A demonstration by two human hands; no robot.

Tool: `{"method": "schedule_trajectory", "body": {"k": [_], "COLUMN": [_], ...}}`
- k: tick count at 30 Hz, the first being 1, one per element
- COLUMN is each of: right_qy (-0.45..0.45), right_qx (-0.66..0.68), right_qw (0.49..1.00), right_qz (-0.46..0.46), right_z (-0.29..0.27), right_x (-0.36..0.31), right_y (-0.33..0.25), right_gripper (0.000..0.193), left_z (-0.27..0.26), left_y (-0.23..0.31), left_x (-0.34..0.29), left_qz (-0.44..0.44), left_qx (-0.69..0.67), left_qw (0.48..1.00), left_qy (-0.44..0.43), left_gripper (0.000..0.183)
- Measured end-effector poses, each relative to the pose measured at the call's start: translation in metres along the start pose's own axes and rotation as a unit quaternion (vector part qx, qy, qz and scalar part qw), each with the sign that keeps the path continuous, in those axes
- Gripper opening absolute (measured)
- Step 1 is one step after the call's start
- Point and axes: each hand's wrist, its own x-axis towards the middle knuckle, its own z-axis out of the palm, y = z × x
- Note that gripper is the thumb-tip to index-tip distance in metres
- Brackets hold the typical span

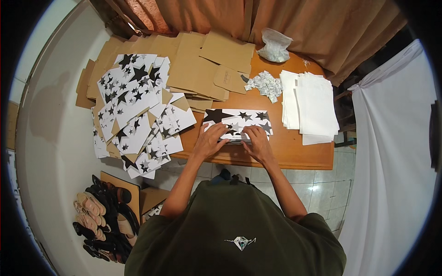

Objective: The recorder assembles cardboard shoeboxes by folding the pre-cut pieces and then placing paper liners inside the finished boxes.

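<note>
A white box (237, 116) printed with black stars lies near the table's front edge, in front of me. My left hand (211, 141) grips its near left part, fingers over the top and thumb by the front edge. On the near right part, my right hand (258, 143) has its fingers bent over the top in the same way, its thumb low at the front. Both hands touch the box, a short gap apart. What lies inside the box cannot be seen.
Flat star-printed card sheets (138, 108) pile up at left, beside brown cardboard pieces (189, 69). Small silvery packets (266, 86) lie behind the box, with a clear plastic bag (275, 46) farther back. White paper sheets (315, 103) are stacked right. Shoes and sandals (103, 211) sit lower left.
</note>
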Motion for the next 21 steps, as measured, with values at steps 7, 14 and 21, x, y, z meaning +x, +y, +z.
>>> {"method": "schedule_trajectory", "body": {"k": [7, 14, 21], "right_qy": [0.222, 0.108, 0.05], "right_qx": [-0.12, -0.134, -0.213], "right_qw": [0.967, 0.985, 0.976], "right_qz": [0.037, -0.013, -0.004], "right_z": [0.01, 0.045, 0.047], "right_x": [-0.032, -0.057, -0.054], "right_y": [-0.018, 0.0, 0.003], "right_gripper": [0.043, 0.046, 0.05], "left_z": [0.017, 0.023, 0.02], "left_y": [0.012, 0.018, 0.025], "left_x": [-0.011, -0.009, -0.005], "left_qz": [-0.024, -0.048, -0.043], "left_qx": [0.039, 0.037, 0.038], "left_qw": [0.998, 0.997, 0.997], "left_qy": [0.046, 0.046, 0.043], "left_gripper": [0.039, 0.037, 0.036]}}
